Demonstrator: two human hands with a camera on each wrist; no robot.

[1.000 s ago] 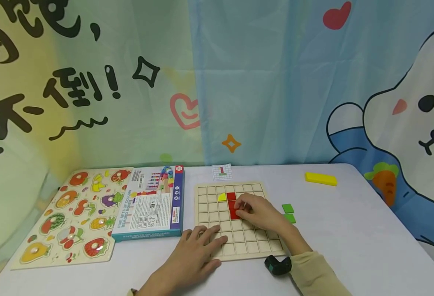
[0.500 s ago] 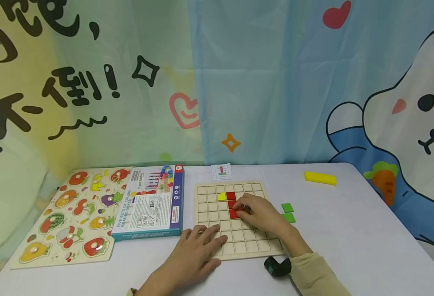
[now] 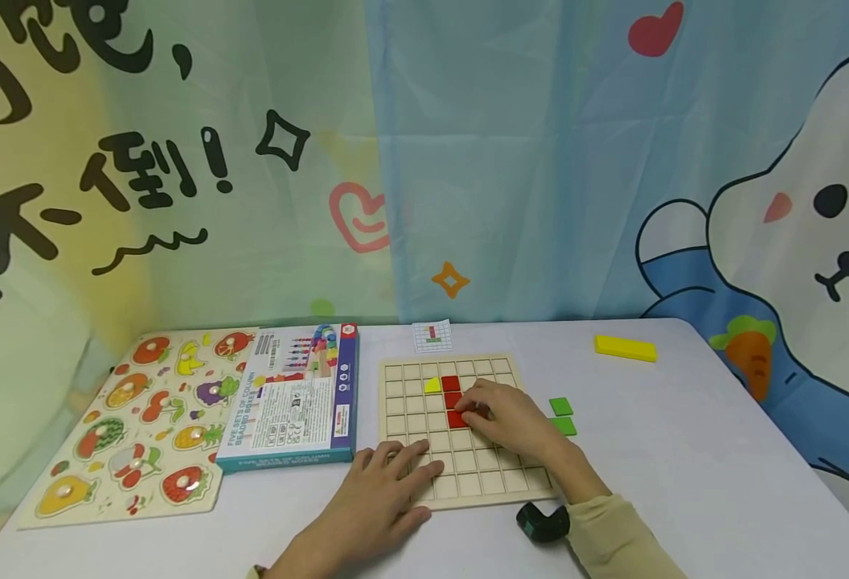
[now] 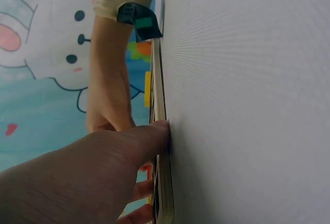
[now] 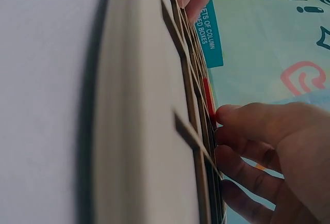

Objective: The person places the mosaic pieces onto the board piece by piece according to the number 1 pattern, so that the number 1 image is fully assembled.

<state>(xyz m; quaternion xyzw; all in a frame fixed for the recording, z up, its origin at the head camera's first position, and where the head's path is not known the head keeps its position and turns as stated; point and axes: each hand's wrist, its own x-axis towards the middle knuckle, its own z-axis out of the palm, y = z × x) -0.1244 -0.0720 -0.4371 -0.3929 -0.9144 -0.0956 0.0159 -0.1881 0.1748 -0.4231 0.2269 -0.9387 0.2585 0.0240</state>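
Observation:
A wooden grid board (image 3: 468, 487) lies on the white table. Three red square tiles (image 3: 450, 383) stand in a column in its cells, with a yellow tile (image 3: 433, 385) left of the top one. My right hand (image 3: 507, 414) bends its fingers over the board, thumb and index finger at the lowest red tile (image 3: 456, 419). In the right wrist view the thumb tip meets that tile's red edge (image 5: 209, 97). My left hand (image 3: 381, 498) rests with spread fingers on the board's near left corner, its thumb (image 4: 157, 128) along the front edge in the left wrist view.
Two green tiles (image 3: 562, 406) lie right of the board. A small pattern card (image 3: 432, 337) sits behind it, a yellow bar (image 3: 625, 347) at back right. To the left are a boxed set (image 3: 287, 410) and a fruit puzzle (image 3: 142, 402). A printed curtain (image 3: 482, 161) hangs behind.

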